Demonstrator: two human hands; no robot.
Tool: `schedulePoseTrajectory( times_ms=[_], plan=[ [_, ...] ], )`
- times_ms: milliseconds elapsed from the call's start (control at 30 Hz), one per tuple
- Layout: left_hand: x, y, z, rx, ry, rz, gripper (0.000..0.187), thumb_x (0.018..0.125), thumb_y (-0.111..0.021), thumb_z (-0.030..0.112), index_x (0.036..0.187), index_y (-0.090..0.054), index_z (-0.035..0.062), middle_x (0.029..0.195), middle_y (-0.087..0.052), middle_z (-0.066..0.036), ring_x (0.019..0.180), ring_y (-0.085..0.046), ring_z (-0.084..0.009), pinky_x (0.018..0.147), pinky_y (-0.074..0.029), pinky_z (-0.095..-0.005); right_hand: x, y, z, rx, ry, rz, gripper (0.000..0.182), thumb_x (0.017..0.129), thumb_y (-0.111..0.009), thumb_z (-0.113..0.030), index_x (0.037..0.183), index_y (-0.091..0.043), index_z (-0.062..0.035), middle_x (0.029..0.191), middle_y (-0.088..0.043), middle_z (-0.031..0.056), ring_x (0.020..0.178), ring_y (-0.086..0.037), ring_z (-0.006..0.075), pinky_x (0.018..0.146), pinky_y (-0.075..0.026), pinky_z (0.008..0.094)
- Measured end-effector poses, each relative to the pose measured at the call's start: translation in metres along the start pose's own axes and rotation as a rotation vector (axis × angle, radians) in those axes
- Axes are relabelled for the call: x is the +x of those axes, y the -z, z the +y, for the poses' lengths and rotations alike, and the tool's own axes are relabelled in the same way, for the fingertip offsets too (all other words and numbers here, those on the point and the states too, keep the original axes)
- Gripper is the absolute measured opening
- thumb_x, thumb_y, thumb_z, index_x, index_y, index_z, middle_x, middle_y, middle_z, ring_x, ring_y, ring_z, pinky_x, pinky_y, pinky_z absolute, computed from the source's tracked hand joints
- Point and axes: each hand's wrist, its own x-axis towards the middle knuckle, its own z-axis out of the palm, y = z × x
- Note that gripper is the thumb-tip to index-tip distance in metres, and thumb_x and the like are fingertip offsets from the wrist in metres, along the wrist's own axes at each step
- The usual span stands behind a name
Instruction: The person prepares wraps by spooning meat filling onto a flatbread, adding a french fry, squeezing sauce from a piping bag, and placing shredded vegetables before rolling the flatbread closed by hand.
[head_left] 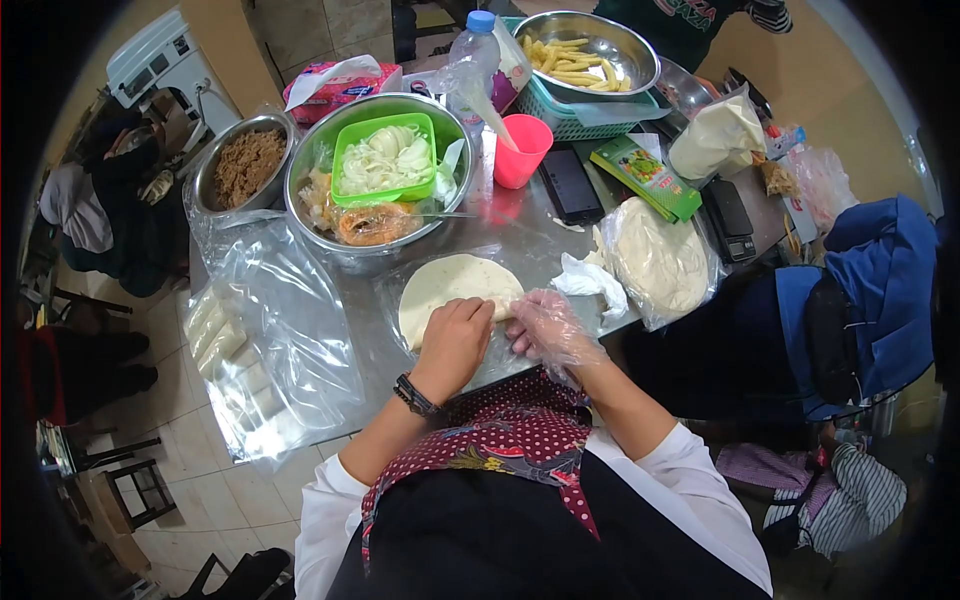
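A round flat dough sheet (452,283) lies on clear plastic at the front of the metal table. My bare left hand (458,338) is on its near edge, fingers bent and pressed together on the dough. At the sheet's right near edge, my right hand (550,328), in a clear plastic glove, has its fingers curled with the fingertips on the dough edge. The near rim looks folded over between both hands. Whatever filling may be inside is hidden by the dough and my fingers.
A metal bowl (299,215) with a green container (350,195) of sliced onion stands behind. Shredded filling (250,168) is at left. Wrapped rolls (215,330) lie front left. A pink cup (522,152), phone (572,186) and bagged dough sheets (657,258) are at right. People stand around.
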Motion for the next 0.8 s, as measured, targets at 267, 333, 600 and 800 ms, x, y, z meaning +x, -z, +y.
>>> schedulePoseTrajectory(
  times_ms=[267,333,600,800],
  plan=[
    [0.002,0.001,-0.001,0.095,-0.007,-0.045,0.024,0.081,-0.057,0.011,0.104,-0.061,0.0046,0.094,-0.06,-0.006,0.089,-0.056,-0.0243,0.076,-0.042,-0.0376,0.006,-0.018,0.012,-0.848,0.846,0.344,0.012,0.083,-0.057,-0.01,0.091,-0.054,-0.0017,0.075,-0.057,0.013,0.069,-0.058,0.0267,0.06,-0.046,0.0367],
    [0.002,0.001,0.0,0.123,0.011,-0.091,0.025,0.078,-0.058,0.009,0.103,-0.061,0.003,0.095,-0.061,-0.007,0.089,-0.056,-0.0249,0.076,-0.043,-0.0379,-0.005,-0.03,0.003,-0.965,0.924,0.406,0.019,0.083,-0.053,-0.009,0.099,-0.055,0.0008,0.077,-0.055,0.0188,0.074,-0.057,0.0323,0.066,-0.046,0.041],
    [0.003,0.0,-0.009,-0.131,0.163,-0.064,0.032,0.073,-0.06,0.003,0.105,-0.061,0.0003,0.094,-0.06,-0.014,0.092,-0.055,-0.0328,0.08,-0.044,-0.0413,-0.026,-0.038,-0.016,-1.094,0.877,0.085,0.054,0.081,-0.058,-0.003,0.133,-0.042,-0.0005,0.087,-0.059,0.0178,0.079,-0.058,0.0346,0.07,-0.048,0.0409],
    [0.005,0.009,-0.007,-0.243,0.193,-0.11,0.037,0.073,-0.064,0.004,0.11,-0.059,-0.0016,0.103,-0.057,-0.018,0.1,-0.052,-0.0362,0.09,-0.043,-0.0416,-0.029,0.006,-0.005,-0.125,0.734,-0.122,0.054,0.086,-0.061,-0.02,0.133,-0.043,-0.0001,0.123,-0.054,0.0255,0.114,-0.055,0.0337,0.1,-0.042,0.0392]
  ],
)
